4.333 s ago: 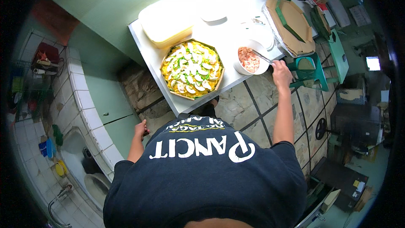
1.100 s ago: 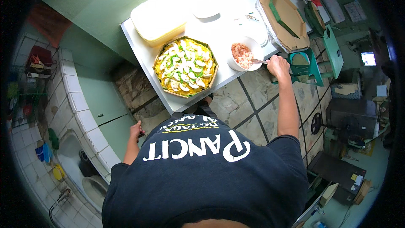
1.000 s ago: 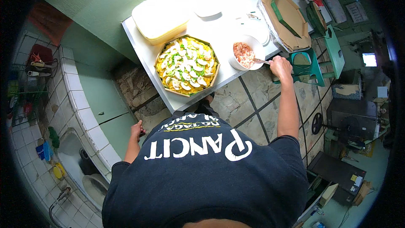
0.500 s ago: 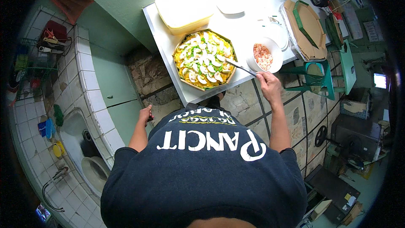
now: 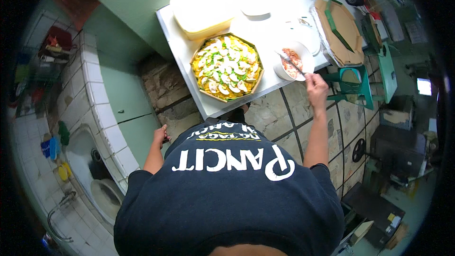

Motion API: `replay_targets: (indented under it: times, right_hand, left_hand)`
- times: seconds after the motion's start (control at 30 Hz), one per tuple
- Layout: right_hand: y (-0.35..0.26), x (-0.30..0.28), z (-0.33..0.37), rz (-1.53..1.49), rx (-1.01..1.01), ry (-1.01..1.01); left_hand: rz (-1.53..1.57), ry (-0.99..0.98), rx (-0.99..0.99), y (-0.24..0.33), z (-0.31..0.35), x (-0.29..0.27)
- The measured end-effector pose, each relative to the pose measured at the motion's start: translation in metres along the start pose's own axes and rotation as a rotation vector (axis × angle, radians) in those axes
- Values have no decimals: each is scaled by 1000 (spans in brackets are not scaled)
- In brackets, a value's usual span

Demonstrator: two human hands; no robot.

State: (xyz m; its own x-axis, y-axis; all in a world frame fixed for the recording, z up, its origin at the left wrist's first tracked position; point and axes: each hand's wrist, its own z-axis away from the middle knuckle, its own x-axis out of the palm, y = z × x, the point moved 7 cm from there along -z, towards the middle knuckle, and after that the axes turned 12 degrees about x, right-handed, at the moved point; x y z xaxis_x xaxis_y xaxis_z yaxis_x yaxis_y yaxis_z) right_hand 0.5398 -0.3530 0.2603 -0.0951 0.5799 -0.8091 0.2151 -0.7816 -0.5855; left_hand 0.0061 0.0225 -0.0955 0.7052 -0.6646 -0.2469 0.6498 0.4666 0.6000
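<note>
White bowl (image 5: 307, 57) sits near the table's (image 5: 268, 61) front edge; the right hand (image 5: 316, 86) grips a utensil (image 5: 295, 67) in it, and hard sideways prying could tip it. Left hand's (image 5: 161, 135) grip: too small to tell.

A pale green wall (image 5: 132, 9) rises behind the white tabletop (image 5: 256, 33), whose far part is washed out by strong light. The floor (image 5: 268, 118) has mottled stone tiles divided by dark lines. At left, a white-tiled ledge (image 5: 102, 112) borders a sink (image 5: 78, 149), beside a low green panel (image 5: 137, 137). At right stands a green plastic chair (image 5: 366, 87); beyond, in dimmer light, glows a small rectangle (image 5: 424, 86), whether window or screen is unclear.
</note>
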Motion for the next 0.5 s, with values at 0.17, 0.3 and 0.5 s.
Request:
replay_targets:
  times: [0.17,0.3,0.5]
  right_hand:
    - [29,-33,-48,584,38,121]
    - [33,-18,-61,807,27,46]
    - [32,8,-66,858,-43,11]
  left_hand:
    - [-46,18,40,2,2,-3]
    - [-12,27,18,6,0,1]
    - [23,22,16,13,9,7]
